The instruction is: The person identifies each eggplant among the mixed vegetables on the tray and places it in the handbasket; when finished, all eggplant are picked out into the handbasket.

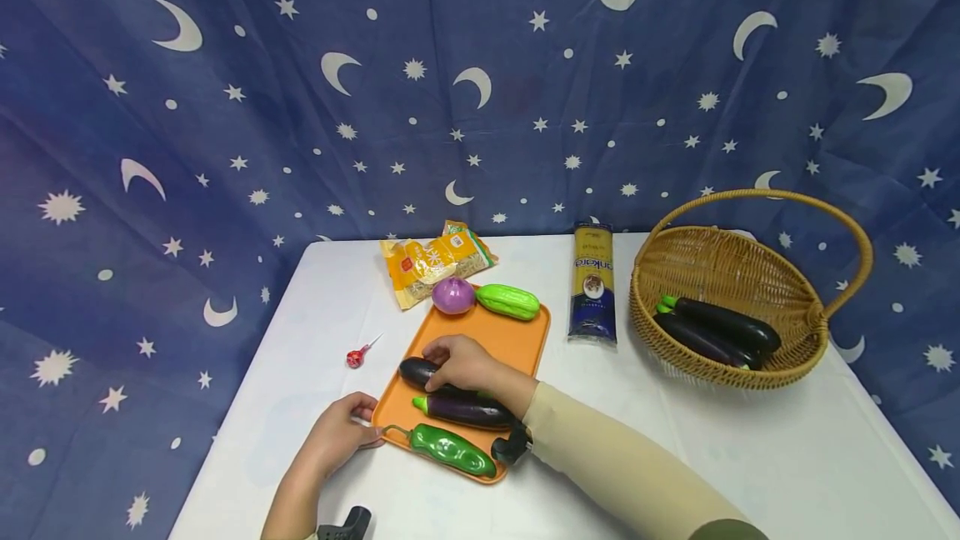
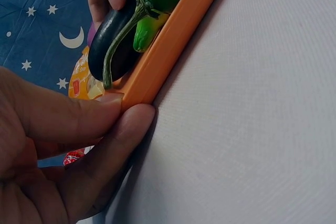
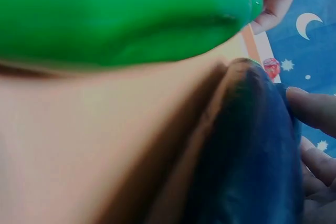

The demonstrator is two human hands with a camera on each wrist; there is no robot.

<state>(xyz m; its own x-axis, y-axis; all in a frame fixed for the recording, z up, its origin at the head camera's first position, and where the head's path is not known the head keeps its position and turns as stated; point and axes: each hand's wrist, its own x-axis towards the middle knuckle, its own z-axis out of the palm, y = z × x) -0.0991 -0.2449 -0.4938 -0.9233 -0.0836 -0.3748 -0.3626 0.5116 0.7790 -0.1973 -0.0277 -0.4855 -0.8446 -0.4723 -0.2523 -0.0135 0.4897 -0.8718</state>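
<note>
My left hand (image 1: pixel 333 437) pinches the near left corner of an orange tray (image 1: pixel 517 344) between thumb and fingers. Over the tray's middle, my right hand (image 1: pixel 463 362) holds a dark eggplant (image 1: pixel 415 370), its rounded end sticking out to the left. A second eggplant (image 1: pixel 471 412) with a green stem end lies just nearer on the tray, partly under the right wrist. Along the near edge lies a green pepper (image 1: pixel 452 450), its long stem (image 2: pixel 118 45) reaching the pinched corner. A purple onion (image 1: pixel 453 296) and a light green ridged vegetable (image 1: pixel 508 302) sit at the far end.
Behind the tray lies a yellow food packet (image 1: pixel 431 265). A red lollipop (image 1: pixel 357 357) is on the white table (image 1: pixel 285 357) to the left. To the right are a blue-and-yellow pasta pack (image 1: pixel 593 283) and a handled wicker basket (image 1: pixel 727 257) with eggplants (image 1: pixel 723 325) inside.
</note>
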